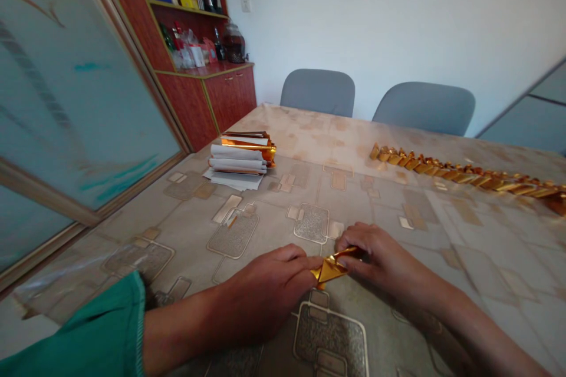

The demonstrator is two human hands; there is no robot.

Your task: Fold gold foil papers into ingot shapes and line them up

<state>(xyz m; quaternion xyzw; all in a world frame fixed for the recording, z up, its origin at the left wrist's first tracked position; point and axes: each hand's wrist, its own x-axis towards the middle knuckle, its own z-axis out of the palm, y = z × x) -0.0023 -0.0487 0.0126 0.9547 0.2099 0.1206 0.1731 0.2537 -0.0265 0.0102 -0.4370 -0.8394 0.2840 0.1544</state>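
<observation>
A small piece of folded gold foil paper (331,270) is held between my two hands, low over the near part of the table. My left hand (276,288) pinches its left end, with the fingertips partly hidden behind the foil. On the other side, my right hand (375,253) grips the right end between thumb and fingers. Farther back on the left lies a stack of foil paper sheets (241,162), gold on one face and pale on the other. A long row of folded gold foil pieces (460,174) stretches along the right side.
A patterned cover lies over the table (305,129). Behind its far edge stand two grey chairs (317,91) (424,107). At the left are a frosted glass sliding door (84,88) and a reddish cabinet (230,94) with bottles and jars on its shelves.
</observation>
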